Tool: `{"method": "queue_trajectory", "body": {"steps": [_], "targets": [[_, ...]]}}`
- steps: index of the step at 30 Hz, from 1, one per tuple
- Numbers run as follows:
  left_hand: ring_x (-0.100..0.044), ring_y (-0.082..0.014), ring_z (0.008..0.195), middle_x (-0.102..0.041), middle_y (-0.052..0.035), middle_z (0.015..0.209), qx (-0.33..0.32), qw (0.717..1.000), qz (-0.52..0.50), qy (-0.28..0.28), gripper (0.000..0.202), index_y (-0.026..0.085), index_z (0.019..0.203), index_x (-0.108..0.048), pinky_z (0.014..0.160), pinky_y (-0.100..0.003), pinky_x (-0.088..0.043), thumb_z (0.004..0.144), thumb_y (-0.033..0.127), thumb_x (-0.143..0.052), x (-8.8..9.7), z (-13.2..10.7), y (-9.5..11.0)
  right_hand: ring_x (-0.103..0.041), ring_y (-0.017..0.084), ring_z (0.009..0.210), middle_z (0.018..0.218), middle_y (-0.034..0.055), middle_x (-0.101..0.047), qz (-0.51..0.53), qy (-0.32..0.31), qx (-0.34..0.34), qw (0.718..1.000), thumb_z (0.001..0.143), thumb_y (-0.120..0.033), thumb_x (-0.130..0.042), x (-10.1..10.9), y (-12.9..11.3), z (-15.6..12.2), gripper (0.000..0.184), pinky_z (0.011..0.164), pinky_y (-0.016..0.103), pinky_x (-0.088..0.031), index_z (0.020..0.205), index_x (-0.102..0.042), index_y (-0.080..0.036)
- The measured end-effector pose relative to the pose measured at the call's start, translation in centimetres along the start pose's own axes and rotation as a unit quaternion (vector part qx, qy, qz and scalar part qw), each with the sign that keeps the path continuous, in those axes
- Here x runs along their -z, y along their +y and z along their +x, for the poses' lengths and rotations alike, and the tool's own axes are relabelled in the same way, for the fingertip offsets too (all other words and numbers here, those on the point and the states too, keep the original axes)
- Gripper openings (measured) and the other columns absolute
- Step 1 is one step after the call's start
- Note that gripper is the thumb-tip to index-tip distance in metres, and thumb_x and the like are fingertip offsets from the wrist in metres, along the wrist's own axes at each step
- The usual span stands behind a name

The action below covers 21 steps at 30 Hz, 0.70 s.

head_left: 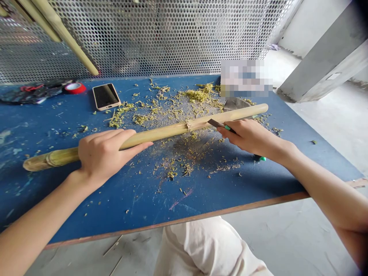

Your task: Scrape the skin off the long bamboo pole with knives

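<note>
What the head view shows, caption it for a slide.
Left hand grasping bamboo pole, right hand holding knife, amid scattered shavings.

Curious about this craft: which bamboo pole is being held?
The long yellowish bamboo pole over the blue tabletop: the left hand grips it, while the other pale bamboo poles at upper left are untouched.

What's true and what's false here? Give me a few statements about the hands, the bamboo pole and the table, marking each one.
1. The left hand grips the bamboo pole. True.
2. The bamboo pole stands upright on one end. False: it stretches sideways over the tabletop.
3. The right hand holds a bladed tool. True.
4. The tabletop is bright yellow. False: it is blue.
5. Shavings lie scattered on the tabletop. True.
</note>
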<state>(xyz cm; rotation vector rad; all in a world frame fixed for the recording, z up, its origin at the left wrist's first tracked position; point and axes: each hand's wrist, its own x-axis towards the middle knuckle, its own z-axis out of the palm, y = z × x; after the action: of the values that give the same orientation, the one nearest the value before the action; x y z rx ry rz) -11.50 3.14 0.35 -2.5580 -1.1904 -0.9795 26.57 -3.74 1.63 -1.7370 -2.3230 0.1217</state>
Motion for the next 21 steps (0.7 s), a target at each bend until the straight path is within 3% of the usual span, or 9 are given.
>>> {"method": "queue_trajectory", "body": {"steps": [13,17,21], "targets": [[-0.067,-0.0201,0.061,-0.071,0.0014,0.066,-0.064,0.995,0.066,0.033,0.027,0.031,0.084,-0.071,0.054,-0.034,-0.041,0.084,0.058,-0.074,0.1,-0.3,-0.1,-0.055,0.019,0.058,0.068,0.0101,-0.062,-0.109,0.011,-0.033,0.993,0.106,-0.046,-0.030,-0.5,-1.3,-0.1,0.049,0.056,0.032,-0.027,0.090,-0.063,-0.015],[-0.068,-0.0204,0.063,-0.071,0.0010,0.066,-0.054,0.996,0.058,0.030,0.029,0.032,0.086,-0.073,0.054,-0.033,-0.041,0.084,0.060,-0.071,0.0,-0.4,-0.3,-0.053,0.015,0.055,0.068,0.0054,-0.061,0.030,-0.027,-0.059,0.997,0.107,-0.051,-0.034,-0.2,-1.1,0.0,0.044,0.054,0.029,-0.032,0.091,-0.059,-0.018],[-0.068,-0.0196,0.064,-0.073,0.0013,0.069,-0.084,0.991,0.096,0.041,0.030,0.030,0.087,-0.074,0.056,-0.034,-0.042,0.085,0.060,-0.072,-0.1,-0.2,-0.5,-0.048,0.010,0.046,0.062,-0.0014,-0.055,0.264,-0.118,-0.084,0.954,0.105,-0.062,-0.037,0.0,-0.3,0.6,0.046,0.047,0.025,-0.036,0.090,-0.052,-0.021]]}}
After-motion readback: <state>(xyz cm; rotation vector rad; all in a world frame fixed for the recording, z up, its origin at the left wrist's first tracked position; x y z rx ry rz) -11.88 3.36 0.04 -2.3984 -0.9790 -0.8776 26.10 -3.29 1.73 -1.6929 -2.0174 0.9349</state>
